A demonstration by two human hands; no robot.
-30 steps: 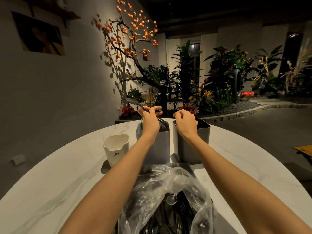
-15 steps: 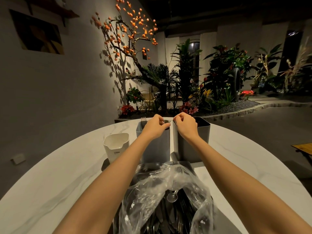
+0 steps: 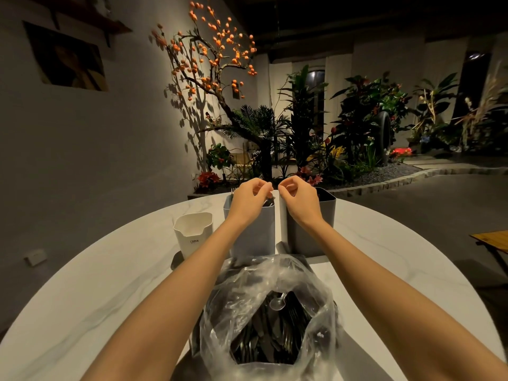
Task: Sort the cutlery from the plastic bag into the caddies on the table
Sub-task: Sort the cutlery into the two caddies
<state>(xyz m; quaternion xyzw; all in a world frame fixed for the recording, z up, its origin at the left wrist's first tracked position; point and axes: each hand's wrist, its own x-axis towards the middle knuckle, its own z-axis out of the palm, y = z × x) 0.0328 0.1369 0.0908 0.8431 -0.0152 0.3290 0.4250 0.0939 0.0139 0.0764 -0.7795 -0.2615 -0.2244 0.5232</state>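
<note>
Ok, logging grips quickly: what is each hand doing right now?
Left hand: fingers curled above the light grey plastic caddy; any held cutlery cannot be told.
Right hand: curled, nothing visible.

A second ago the left hand (image 3: 250, 196) held a dark utensil slanting up and out to the left of its fingers, above the light grey caddy (image 3: 254, 232). That utensil has since gone down into the caddy, and the left hand's fingers now curl over the caddy's mouth with no long piece sticking out from them. The right hand (image 3: 298, 198) has lifted slightly off the rim of the dark grey caddy (image 3: 321, 224), fingers curled.
</note>
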